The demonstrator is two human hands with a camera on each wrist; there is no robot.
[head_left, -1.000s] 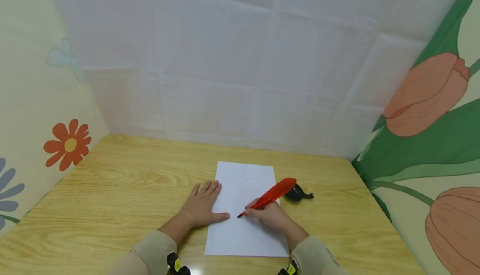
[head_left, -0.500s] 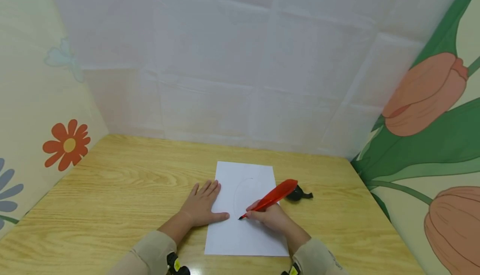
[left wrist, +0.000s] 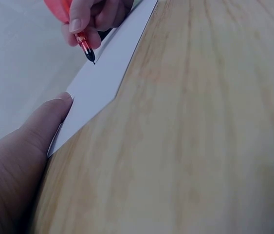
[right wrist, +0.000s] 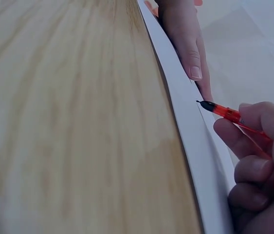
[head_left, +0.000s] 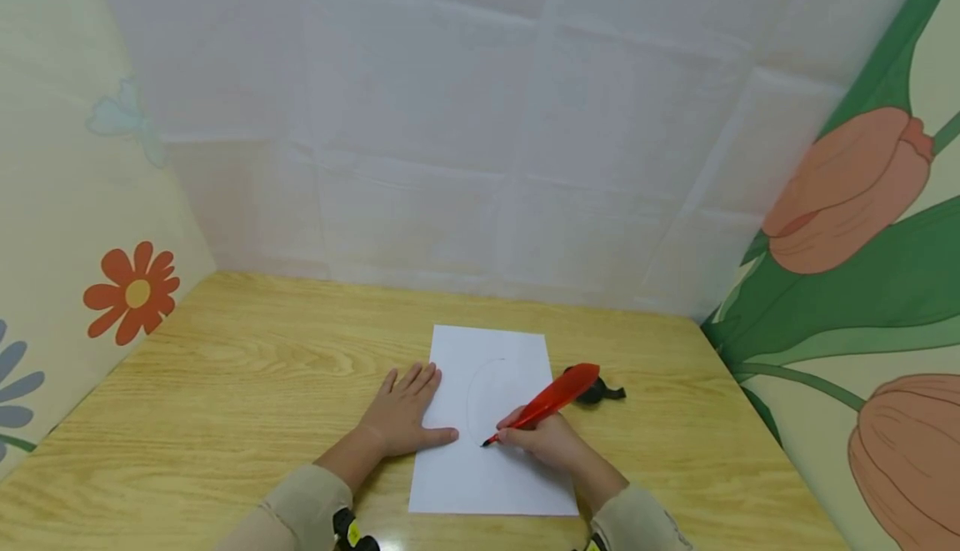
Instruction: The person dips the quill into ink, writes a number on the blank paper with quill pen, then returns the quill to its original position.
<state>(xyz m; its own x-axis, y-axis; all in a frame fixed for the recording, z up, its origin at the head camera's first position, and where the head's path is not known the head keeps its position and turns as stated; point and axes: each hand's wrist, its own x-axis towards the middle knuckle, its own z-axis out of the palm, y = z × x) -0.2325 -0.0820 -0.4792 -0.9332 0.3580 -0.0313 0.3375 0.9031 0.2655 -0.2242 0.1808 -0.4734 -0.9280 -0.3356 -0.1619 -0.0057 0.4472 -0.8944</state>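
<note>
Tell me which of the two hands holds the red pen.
The right hand: it pinches the red pen, whose top is feather-shaped. The left hand instead lies spread at the left edge of the white paper, without a pen.

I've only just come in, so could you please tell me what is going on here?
A person's right hand holds a red feather-shaped pen, its dark tip at the lower end of a curved line on a white sheet of paper. The left hand lies at the sheet's left edge, its thumb on the paper. The sheet lies on a wooden table, next to a black object.
</note>
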